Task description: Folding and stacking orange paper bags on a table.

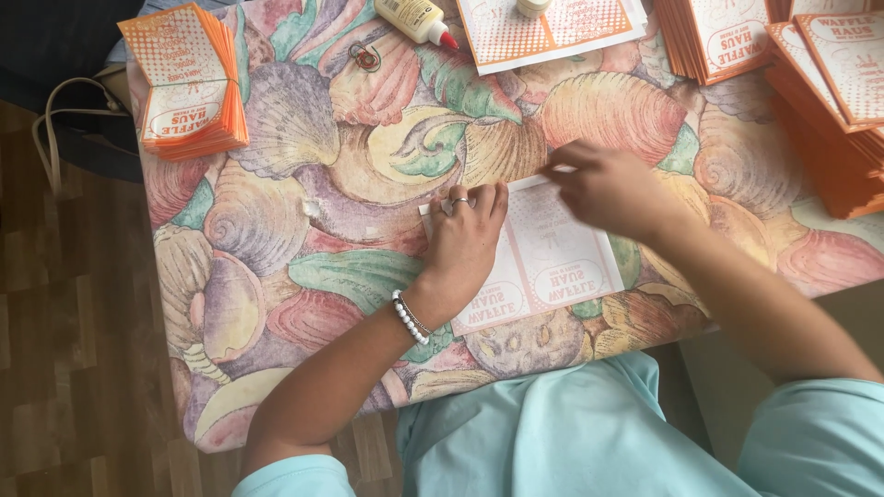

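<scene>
A flat white card sheet with orange print (552,253) lies on the shell-patterned tablecloth (368,184) in front of me. My left hand (465,241), with a ring and a white bead bracelet, presses palm-down on the sheet's left part. My right hand (608,189) hovers over the sheet's top right edge, blurred, fingers curled toward that edge; I cannot tell whether it grips the edge.
A stack of folded orange cards (189,83) sits at the back left. More orange stacks (829,101) fill the back right. A glue bottle with a red tip (416,20) and another flat printed sheet (552,28) lie at the far edge. Wooden floor (74,322) is to the left.
</scene>
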